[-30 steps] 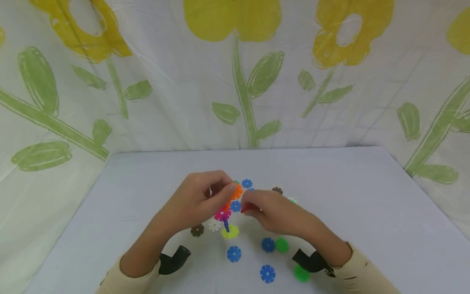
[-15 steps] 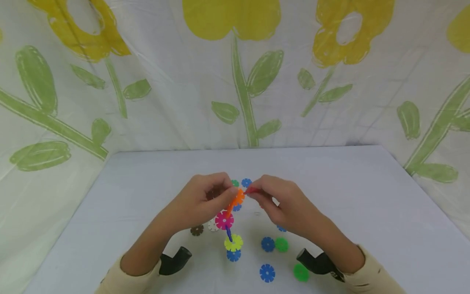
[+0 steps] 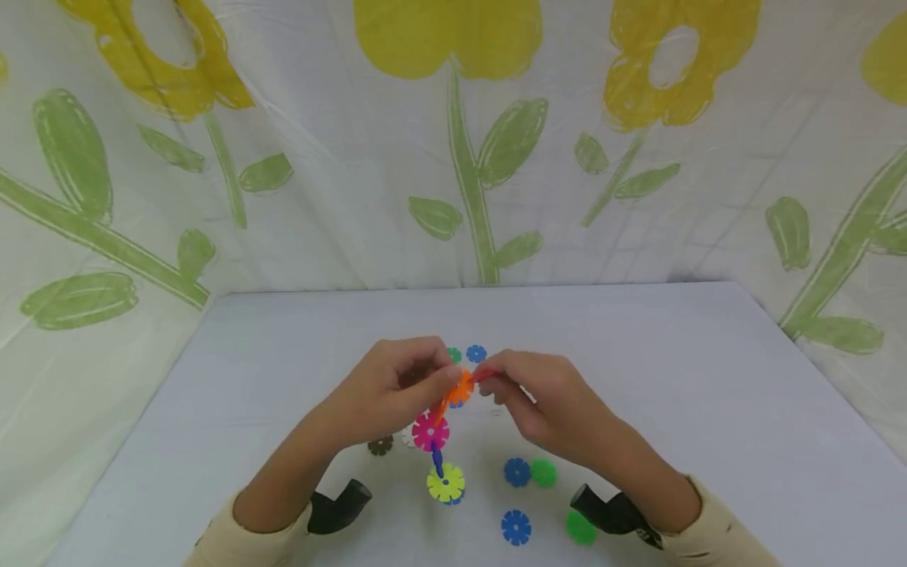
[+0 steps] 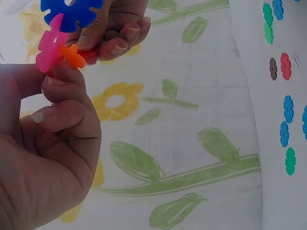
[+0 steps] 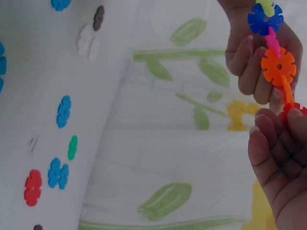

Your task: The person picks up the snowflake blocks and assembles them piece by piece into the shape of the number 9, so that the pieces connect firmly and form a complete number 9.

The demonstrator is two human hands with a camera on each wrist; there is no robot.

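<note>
Diffuse, rather dim light.
In the head view, faint, soft-edged shadows lie on the bench [image 3: 638, 354]; the left wrist view burns white at upper left, the left grip [image 4: 50, 136] shaded against it; the right wrist view looks grey, fine detail soft.

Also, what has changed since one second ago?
In the head view, the right hand brought the red disc up to the chain's orange end disc; the yellow disc is lower. The left hand still grips the chain; loose green discs have not moved.
</note>
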